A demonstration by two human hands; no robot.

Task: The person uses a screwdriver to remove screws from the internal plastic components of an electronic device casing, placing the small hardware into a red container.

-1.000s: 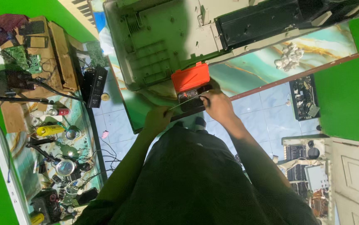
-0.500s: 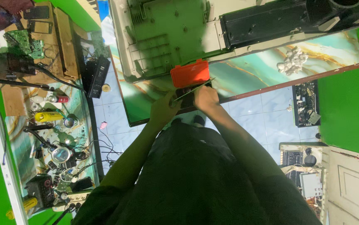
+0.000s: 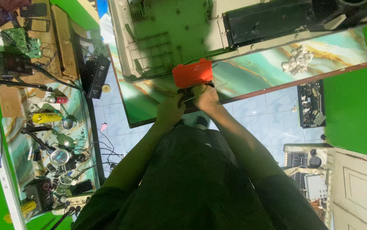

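Head view looks down on both hands working at the near edge of a green marbled tabletop, at about 12 o'clock from the dark-clothed lap. A flat orange-red rectangular plastic case with rounded corners lies on that tabletop, its near long edge just beyond the fingers. Beneath its near side sits something small and dark, too shadowed to identify. The left hand is curled closed, at 7 o'clock from the case; whether it clamps anything I cannot tell. The right hand is also closed, its fingers pinched around what looks like a thin pale rod or tool shaft running across toward the left hand — too thin to name with certainty.

The case looks light, rigid and smooth — probably slick moulded plastic, best taken by its two long edges or by a corner, since the flat lid offers little to grasp. It seems sturdy rather than fragile.

At 11 o'clock from the case lies a large beige moulded plastic housing — ribbed, studded with screw posts, stiff and bulky. At 1 o'clock a long black rectangular unit rests in it. A crumpled white wad lies at 3 o'clock. Far off at 9 o'clock a cluttered workbench holds cables, a yellow bottle and a green circuit board.
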